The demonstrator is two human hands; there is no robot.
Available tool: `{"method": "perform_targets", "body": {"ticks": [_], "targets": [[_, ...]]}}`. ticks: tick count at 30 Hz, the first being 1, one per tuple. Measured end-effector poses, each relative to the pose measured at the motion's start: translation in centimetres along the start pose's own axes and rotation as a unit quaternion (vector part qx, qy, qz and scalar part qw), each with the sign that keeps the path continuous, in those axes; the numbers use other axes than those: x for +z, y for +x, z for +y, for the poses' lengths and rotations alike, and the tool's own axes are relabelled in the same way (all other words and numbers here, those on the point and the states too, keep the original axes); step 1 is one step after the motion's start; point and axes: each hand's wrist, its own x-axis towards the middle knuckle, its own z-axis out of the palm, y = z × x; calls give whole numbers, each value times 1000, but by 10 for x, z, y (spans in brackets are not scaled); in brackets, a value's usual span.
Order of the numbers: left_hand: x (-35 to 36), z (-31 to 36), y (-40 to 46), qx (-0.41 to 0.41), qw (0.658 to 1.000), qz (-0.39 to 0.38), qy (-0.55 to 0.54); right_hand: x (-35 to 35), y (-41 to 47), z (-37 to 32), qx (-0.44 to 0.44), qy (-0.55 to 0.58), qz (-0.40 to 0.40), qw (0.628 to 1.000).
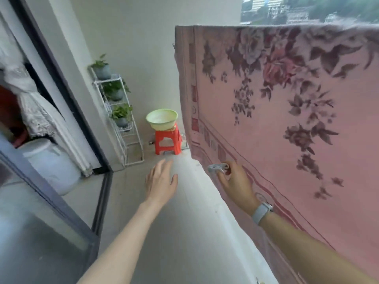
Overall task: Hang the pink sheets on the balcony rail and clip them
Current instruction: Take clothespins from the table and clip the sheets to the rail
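- The pink sheet (287, 124) already hangs over the balcony rail (307, 24), its top fold running left to right, high above both hands.
- The right hand (235, 181), low against the sheet's bordered hem, is closed on a grey clip (217, 167); the fold lies straight up from this grip.
- The left hand (161, 181) is spread open and holds nothing, well left of the cloth.
- Judged: the right hand is nearer and must rise.

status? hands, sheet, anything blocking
Left hand open, empty. Right hand has a grip on a grey clip, low beside the sheet. Sheet draped over the rail, no clip on it visible. Nothing blocking.
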Motion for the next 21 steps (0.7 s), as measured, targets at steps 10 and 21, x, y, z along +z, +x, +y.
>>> {"method": "perform_targets", "body": {"ticks": [10,21], "targets": [[9,-116,251,-38,996,40,-75,158,270,2,-54,-2,-34,998],[24,-249,596,29,993,29,-106,315,572,14,-3,-57,14,998]]}}
